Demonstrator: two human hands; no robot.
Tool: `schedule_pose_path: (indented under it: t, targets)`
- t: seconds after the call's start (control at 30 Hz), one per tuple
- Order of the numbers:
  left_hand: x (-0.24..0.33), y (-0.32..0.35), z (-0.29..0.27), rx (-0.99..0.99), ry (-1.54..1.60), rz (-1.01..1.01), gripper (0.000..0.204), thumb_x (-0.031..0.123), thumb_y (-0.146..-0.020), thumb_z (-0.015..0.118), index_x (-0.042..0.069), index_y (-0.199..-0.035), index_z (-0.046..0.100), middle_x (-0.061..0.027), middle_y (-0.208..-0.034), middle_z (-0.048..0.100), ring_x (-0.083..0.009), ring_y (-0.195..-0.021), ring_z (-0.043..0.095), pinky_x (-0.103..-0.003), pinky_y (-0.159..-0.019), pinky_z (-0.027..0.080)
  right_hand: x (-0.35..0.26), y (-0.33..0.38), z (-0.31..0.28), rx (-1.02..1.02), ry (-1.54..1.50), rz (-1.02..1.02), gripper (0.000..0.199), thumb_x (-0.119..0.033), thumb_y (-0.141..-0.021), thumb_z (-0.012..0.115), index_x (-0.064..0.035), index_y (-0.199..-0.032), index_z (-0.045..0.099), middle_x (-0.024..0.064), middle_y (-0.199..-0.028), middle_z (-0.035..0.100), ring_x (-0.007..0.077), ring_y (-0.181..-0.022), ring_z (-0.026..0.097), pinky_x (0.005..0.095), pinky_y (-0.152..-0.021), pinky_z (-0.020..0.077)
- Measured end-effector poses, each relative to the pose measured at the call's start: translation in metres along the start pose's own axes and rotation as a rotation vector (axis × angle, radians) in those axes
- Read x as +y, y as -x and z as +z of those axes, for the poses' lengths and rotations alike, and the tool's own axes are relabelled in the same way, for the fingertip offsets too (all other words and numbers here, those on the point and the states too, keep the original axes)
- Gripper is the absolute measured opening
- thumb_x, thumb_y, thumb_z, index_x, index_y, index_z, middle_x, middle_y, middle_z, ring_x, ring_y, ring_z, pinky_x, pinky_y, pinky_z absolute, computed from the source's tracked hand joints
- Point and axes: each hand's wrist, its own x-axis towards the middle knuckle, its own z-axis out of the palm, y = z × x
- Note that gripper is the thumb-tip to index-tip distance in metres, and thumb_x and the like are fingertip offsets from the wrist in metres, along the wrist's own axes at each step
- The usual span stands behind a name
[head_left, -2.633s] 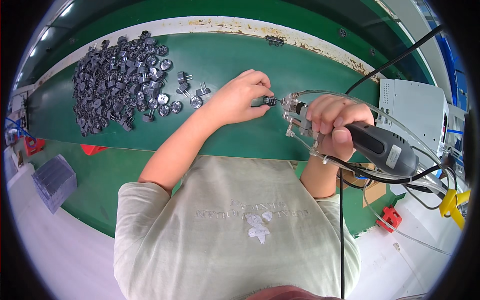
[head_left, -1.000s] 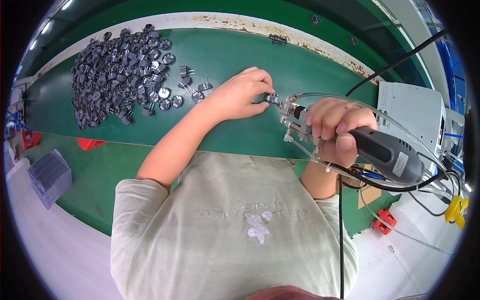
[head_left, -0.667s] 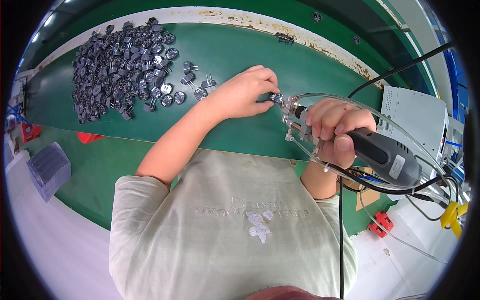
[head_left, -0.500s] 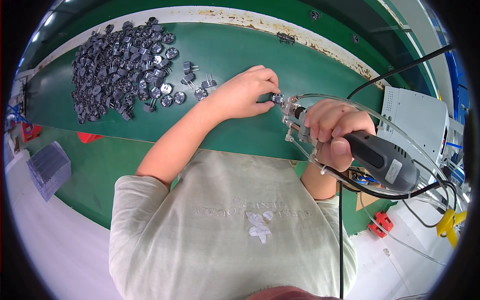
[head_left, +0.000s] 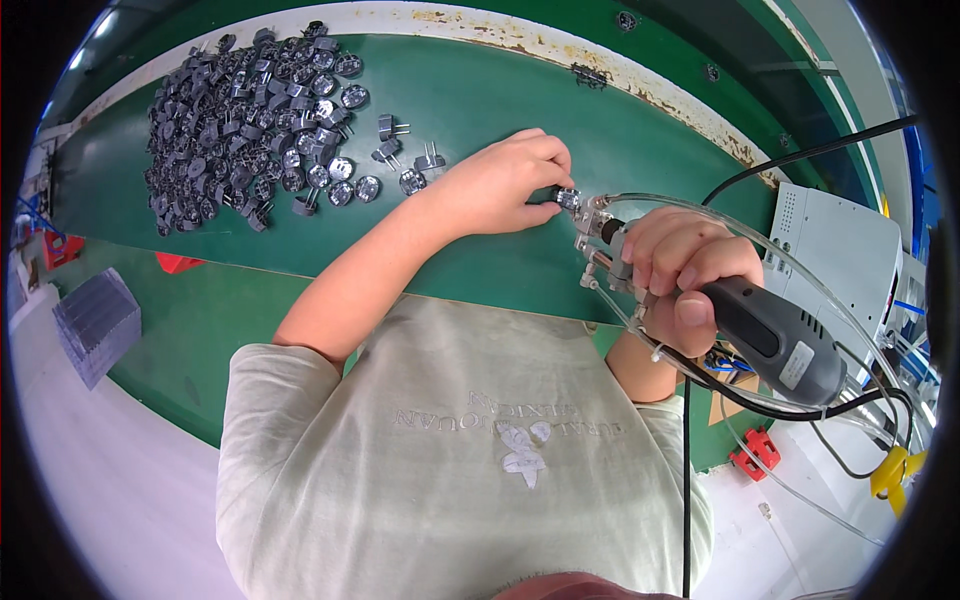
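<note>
Over the green work surface, my left hand pinches a small round dark plug part between thumb and fingers. My right hand is wrapped round a dark grey powered screwdriver with a metal nozzle head and clear hoses. The nozzle head meets the plug part at my left fingertips; the exact contact is too small to make out. A few loose plug parts with two metal pins lie to the left of my left hand.
A large heap of similar plug parts covers the left of the green surface. A rusty white rail runs along its far side. To the right stand a light grey box-shaped machine and a black cable.
The whole view has shifted slightly. Both hands keep the same hold, with the screwdriver's head still at the plug part.
</note>
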Motion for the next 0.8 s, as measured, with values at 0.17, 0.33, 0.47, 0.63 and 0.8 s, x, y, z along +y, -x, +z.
schedule_pose_path:
  t: [0.17,0.33,0.47,0.63,0.8]
  targets:
    - [0.001,0.0,-0.001,0.001,0.004,-0.003,0.027,0.008,-0.079,0.081,0.002,-0.104,0.075,-0.0071,-0.109,0.066,-0.029,-0.105,0.062,-0.04,-0.093,0.053,0.001,0.001,0.0,0.002,0.002,-0.001,0.035,-0.018,-0.088,0.084,-0.0036,-0.087,0.052,0.0058,-0.061,0.055,0.0185,-0.05,0.053,0.0355,-0.05,0.0492]
    - [0.002,0.001,0.0,0.002,0.009,0.001,0.027,0.008,-0.079,0.081,0.001,-0.104,0.075,-0.0072,-0.108,0.066,-0.0293,-0.105,0.062,-0.04,-0.092,0.054,0.001,0.0,0.001,-0.008,0.041,0.003,0.033,-0.016,-0.086,0.083,-0.0031,-0.085,0.053,0.006,-0.061,0.056,0.0188,-0.05,0.054,0.0349,-0.05,0.049]
    - [0.001,0.001,0.001,0.003,-0.004,0.024,0.028,0.006,-0.078,0.08,0.001,-0.104,0.074,-0.0081,-0.108,0.066,-0.0299,-0.105,0.062,-0.04,-0.092,0.054,0.008,0.0,-0.002,-0.093,0.048,-0.011,0.024,-0.002,-0.078,0.078,-0.0014,-0.082,0.054,0.0083,-0.062,0.058,0.0213,-0.052,0.057,0.0356,-0.052,0.0516]
    - [0.007,-0.003,-0.006,-0.041,-0.029,0.057,0.023,0.006,-0.079,0.078,0.001,-0.101,0.073,-0.0094,-0.109,0.066,-0.0304,-0.105,0.061,-0.04,-0.092,0.054,0.009,-0.014,-0.004,-0.221,0.1,0.03,0.024,0.001,-0.072,0.078,-0.0028,-0.083,0.057,0.0097,-0.064,0.061,0.024,-0.054,0.06,0.0365,-0.057,0.0544]
    - [0.01,-0.016,-0.031,-0.054,-0.191,0.015,0.024,0.013,-0.08,0.079,0.002,-0.101,0.073,-0.0106,-0.107,0.066,-0.0322,-0.106,0.062,-0.041,-0.093,0.053,-0.019,-0.013,-0.011,0.019,-0.112,-0.122,0.036,-0.023,-0.084,0.089,-0.0045,-0.087,0.059,0.0058,-0.066,0.063,0.0198,-0.054,0.061,0.0373,-0.053,0.0539]
